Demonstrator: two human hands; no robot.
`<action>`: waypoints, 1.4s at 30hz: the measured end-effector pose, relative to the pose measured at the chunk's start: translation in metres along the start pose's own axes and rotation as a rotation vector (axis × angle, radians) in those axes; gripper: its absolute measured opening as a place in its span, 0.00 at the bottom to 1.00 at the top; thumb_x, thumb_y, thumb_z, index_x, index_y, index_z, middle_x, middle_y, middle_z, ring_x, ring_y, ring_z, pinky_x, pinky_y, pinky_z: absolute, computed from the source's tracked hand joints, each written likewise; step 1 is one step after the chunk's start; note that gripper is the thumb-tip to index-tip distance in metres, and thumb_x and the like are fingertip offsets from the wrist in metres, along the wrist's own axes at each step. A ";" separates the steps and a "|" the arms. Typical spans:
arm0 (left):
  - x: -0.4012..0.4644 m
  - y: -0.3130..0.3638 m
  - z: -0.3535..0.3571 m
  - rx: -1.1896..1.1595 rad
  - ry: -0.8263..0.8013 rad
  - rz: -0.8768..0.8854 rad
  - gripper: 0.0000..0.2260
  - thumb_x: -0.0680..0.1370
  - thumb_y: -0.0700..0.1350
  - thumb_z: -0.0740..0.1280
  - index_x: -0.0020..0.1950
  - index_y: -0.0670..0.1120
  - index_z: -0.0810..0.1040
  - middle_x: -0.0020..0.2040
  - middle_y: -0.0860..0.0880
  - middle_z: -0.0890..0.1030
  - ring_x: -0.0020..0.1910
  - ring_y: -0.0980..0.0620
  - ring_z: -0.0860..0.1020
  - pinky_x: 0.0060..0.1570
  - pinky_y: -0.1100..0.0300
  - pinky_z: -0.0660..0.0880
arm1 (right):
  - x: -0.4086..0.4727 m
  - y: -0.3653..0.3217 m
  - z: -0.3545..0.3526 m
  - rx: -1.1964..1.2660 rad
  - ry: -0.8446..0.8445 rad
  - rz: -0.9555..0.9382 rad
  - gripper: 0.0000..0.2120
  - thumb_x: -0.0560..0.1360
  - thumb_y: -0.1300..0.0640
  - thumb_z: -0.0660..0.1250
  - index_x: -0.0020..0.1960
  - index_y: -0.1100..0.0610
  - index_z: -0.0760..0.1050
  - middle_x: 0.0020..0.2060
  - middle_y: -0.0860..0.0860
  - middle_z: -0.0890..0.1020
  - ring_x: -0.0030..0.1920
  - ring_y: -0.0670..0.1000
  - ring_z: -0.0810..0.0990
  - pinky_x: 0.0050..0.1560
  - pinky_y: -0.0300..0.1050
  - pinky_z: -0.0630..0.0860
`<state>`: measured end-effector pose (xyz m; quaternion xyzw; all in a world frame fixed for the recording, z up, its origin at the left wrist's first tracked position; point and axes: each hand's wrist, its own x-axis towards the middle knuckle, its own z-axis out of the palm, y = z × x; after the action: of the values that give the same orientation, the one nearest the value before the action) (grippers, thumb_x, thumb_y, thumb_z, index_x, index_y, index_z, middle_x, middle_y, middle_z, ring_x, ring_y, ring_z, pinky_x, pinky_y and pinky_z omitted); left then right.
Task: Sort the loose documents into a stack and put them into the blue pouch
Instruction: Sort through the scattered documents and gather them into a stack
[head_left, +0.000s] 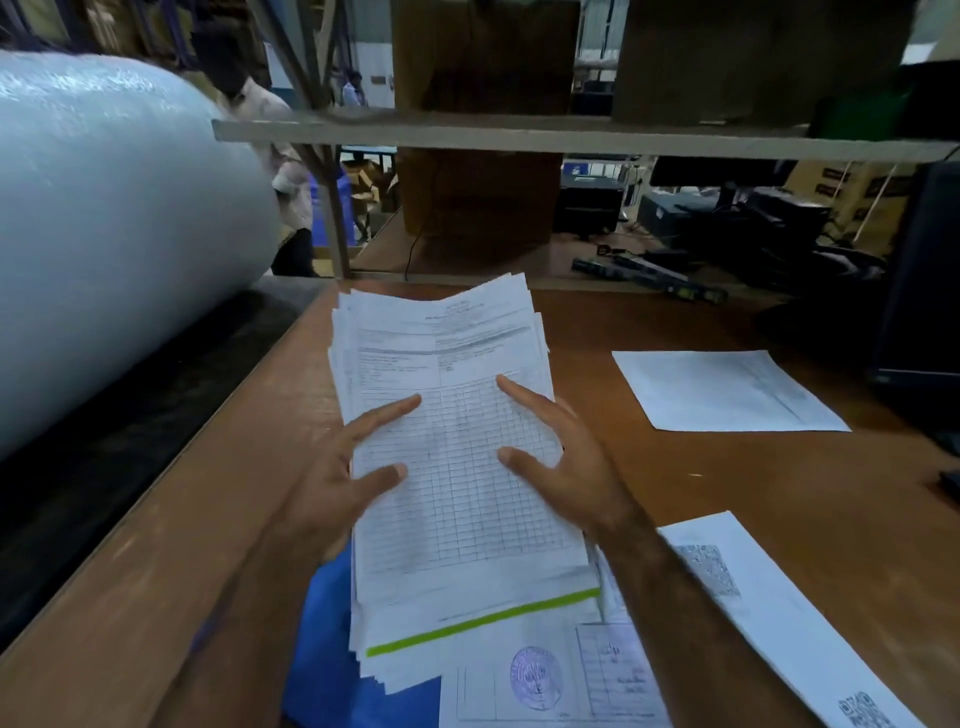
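A thick stack of printed documents (447, 364) is held between both hands above the wooden table (701, 483). Its top sheet bears a ruled grid, and a green strip crosses a sheet near its lower edge. My left hand (337, 483) grips the stack's left edge, thumb on top. My right hand (566, 462) grips the right edge the same way. The blue pouch (324, 634) lies flat under the stack's near end, mostly covered. A stamped sheet (550, 675) lies on the pouch's right part. Loose sheets lie at the right (727, 389) and near right (769, 608).
A large roll of bubble wrap (114, 223) fills the left side beyond the table edge. A low shelf board (519, 132) with cardboard boxes (483, 57) spans the back. Dark electronics and cables (727, 228) sit behind on the right. A person (280, 156) stands far back.
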<state>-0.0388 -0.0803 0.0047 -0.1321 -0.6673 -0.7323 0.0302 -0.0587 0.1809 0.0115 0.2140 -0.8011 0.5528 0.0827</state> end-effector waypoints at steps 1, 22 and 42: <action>0.000 0.003 0.002 0.076 0.011 0.039 0.27 0.78 0.26 0.66 0.69 0.53 0.80 0.71 0.53 0.77 0.71 0.49 0.75 0.69 0.41 0.73 | -0.001 -0.002 -0.001 -0.060 0.050 -0.041 0.28 0.78 0.58 0.74 0.75 0.43 0.71 0.69 0.37 0.74 0.68 0.33 0.71 0.62 0.26 0.70; -0.003 0.024 0.016 0.284 -0.039 0.157 0.24 0.79 0.36 0.68 0.73 0.56 0.76 0.74 0.60 0.73 0.75 0.56 0.69 0.75 0.46 0.67 | -0.006 -0.007 -0.020 -0.155 -0.009 -0.109 0.33 0.77 0.57 0.75 0.76 0.38 0.65 0.69 0.31 0.70 0.69 0.35 0.70 0.64 0.30 0.73; 0.009 -0.045 -0.009 0.063 0.138 -0.222 0.24 0.77 0.28 0.67 0.67 0.50 0.81 0.63 0.61 0.81 0.59 0.60 0.79 0.52 0.61 0.76 | 0.009 0.122 -0.110 -1.004 0.016 0.537 0.37 0.79 0.29 0.51 0.80 0.51 0.60 0.77 0.54 0.68 0.77 0.59 0.65 0.75 0.62 0.58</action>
<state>-0.0585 -0.0835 -0.0374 -0.0056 -0.6970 -0.7170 -0.0010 -0.1314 0.3161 -0.0476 -0.0671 -0.9912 0.1077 0.0368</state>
